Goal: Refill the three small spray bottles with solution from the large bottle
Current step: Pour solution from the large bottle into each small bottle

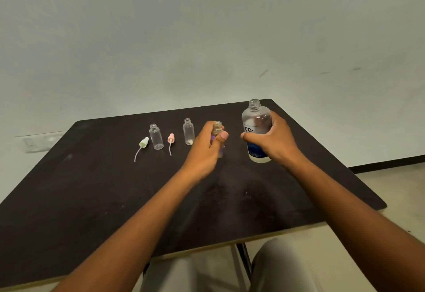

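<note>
My right hand point(272, 141) grips the large clear bottle point(255, 121), which has a blue label, stands upright and has no cap. My left hand point(207, 145) holds a small clear spray bottle point(217, 127) upright just left of it; its neck is open and something purple shows behind my fingers. Two more small clear bottles point(156, 139) point(188, 131) stand uncapped further left. A green spray top point(143, 142) and a pink spray top point(170, 139) lie beside them with their thin tubes pointing toward me.
Everything sits toward the back of a dark square table point(92, 199). A pale wall rises behind it. My knees show below the table's near edge, and the floor lies to the right.
</note>
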`<action>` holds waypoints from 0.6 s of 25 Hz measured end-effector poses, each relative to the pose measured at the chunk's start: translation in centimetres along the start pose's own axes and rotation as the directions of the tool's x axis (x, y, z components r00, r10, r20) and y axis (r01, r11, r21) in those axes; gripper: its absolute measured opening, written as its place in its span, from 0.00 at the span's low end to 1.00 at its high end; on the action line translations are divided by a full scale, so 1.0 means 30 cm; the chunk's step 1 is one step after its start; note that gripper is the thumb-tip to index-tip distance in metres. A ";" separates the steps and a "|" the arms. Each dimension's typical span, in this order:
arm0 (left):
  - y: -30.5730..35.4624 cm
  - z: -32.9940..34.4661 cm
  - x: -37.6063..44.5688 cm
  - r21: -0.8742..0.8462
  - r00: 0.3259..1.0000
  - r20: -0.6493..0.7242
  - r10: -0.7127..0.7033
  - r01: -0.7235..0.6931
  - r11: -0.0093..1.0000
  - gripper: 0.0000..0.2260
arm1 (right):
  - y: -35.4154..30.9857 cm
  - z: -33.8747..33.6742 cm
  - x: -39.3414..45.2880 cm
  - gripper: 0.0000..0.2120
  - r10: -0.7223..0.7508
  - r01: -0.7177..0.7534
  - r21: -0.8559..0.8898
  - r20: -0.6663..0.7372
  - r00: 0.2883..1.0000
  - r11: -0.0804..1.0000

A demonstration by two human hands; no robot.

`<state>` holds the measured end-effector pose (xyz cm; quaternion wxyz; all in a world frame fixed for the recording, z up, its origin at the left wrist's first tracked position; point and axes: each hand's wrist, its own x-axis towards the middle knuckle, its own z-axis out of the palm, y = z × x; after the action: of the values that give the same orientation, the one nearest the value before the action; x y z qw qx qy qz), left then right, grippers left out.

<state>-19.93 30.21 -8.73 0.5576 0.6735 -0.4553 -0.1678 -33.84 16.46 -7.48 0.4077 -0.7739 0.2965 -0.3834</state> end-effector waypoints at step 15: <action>0.144 -0.102 -0.255 0.084 0.992 0.011 0.123 -0.124 0.989 0.15 | -0.211 -0.052 -0.197 0.27 -0.220 0.263 -0.323 0.164 0.962 0.909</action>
<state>-23.58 38.30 -5.99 0.5365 0.6666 -0.5045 -0.1154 -37.35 23.49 -3.55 0.2343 -0.8859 0.2344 -0.3247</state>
